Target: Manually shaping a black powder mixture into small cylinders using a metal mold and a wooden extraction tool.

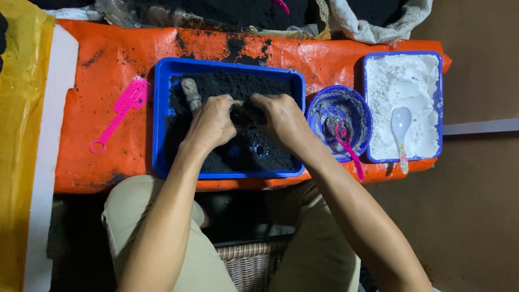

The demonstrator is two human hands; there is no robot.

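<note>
an orange tarp sheet (108,59) covers the low work surface, smudged black near its far edge. a yellow sheet (16,135) with a white strip (48,135) runs down one side. on the other side lies plain brown floor (476,216). a woven wicker basket (254,262) sits below. the light is dim and warm.

Both forearms are bare from elbow to wrist, with no sleeves, watch, rings or gloves showing. The left hand (212,123) and right hand (281,120) are smudged with dark powder at the fingers. Below the blue tray (160,119), the legs wear light khaki trousers (135,216), creased at the knees.
</note>
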